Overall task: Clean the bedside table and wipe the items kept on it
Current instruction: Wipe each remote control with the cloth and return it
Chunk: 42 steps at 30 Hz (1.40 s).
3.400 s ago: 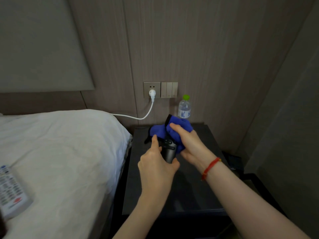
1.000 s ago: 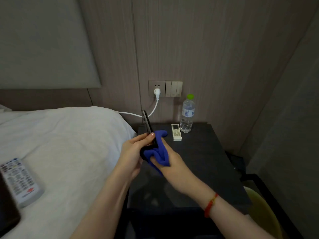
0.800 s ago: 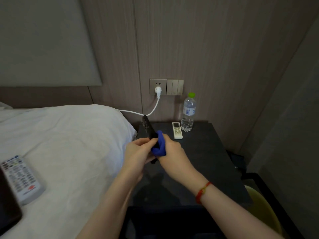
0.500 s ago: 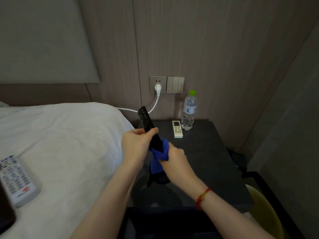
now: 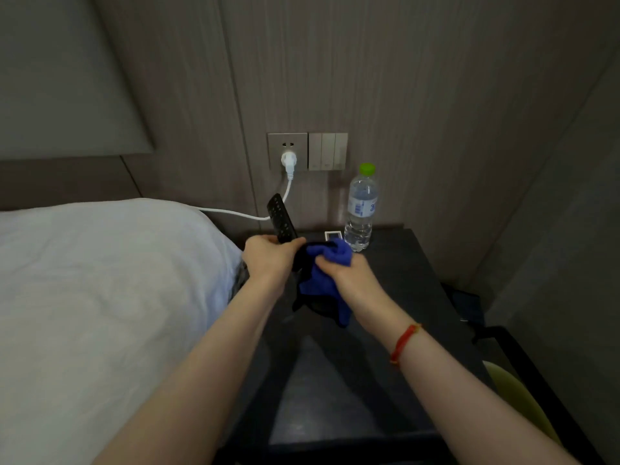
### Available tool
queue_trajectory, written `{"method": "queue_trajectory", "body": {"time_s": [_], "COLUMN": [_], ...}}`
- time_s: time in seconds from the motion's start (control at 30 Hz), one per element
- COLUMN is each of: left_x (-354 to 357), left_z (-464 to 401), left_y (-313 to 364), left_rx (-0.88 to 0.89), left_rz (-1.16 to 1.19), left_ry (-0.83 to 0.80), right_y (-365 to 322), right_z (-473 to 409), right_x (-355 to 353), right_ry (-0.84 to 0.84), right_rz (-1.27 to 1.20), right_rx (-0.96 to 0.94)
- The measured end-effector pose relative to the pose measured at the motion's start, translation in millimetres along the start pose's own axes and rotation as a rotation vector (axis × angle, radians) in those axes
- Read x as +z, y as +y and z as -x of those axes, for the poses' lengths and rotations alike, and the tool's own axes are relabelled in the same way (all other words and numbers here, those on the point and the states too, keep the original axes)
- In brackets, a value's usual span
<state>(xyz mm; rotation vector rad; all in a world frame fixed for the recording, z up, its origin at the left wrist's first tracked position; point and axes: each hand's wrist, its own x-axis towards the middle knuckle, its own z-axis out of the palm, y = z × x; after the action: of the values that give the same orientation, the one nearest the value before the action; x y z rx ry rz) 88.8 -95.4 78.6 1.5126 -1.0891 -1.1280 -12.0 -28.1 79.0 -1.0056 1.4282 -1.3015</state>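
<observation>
In the head view, a black remote (image 5: 281,219) is held up above the near-left part of the dark bedside table (image 5: 396,297), its button face turned toward the camera and its far end tilted up and to the left, in front of the white cable (image 5: 235,213). The left hand (image 5: 268,260) is clenched around the remote's middle, and the right hand (image 5: 349,276) is closed on a bunched blue cloth (image 5: 327,263) that is pressed against the remote's lower end, which is hidden by the cloth. The step is judged to be the wiping of the remote. It is done well if the remote is kept firmly gripped while the cloth is drawn along its whole length, and if the remote is turned so that the back and edges are covered too. A small white remote (image 5: 332,235) and a water bottle (image 5: 360,209) with a green cap are seen at the far edge of the table, near the wall; they are probably to be wiped next.
</observation>
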Motion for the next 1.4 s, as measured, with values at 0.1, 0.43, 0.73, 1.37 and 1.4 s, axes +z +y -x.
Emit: {"method": "queue_trajectory", "body": {"time_s": [0.1,0.43,0.73,1.37,1.4], "left_x": [22,102,132,123,120], "left_z": [-34,-93,-109,-107,-104], "left_y": [-6,-65,-98,-95,-92], "left_rx": [0.018,-0.03,0.056,-0.002,-0.012], "left_rz": [-0.16,-0.51,-0.594,-0.485,-0.46], "left_ry": [0.009,0.019,0.059,-0.02,-0.012], "right_y": [-5,3,27,36,36], "right_z": [-30,-73,-81,-76,-75], "right_x": [-15,-79,-102,-95,-92], "right_ry": [0.083,0.228,0.224,0.163,0.149], "right_rz": [-0.161,-0.491,-0.522,-0.504,-0.506], "right_rx": [0.084,0.102,0.109,0.151,0.16]}}
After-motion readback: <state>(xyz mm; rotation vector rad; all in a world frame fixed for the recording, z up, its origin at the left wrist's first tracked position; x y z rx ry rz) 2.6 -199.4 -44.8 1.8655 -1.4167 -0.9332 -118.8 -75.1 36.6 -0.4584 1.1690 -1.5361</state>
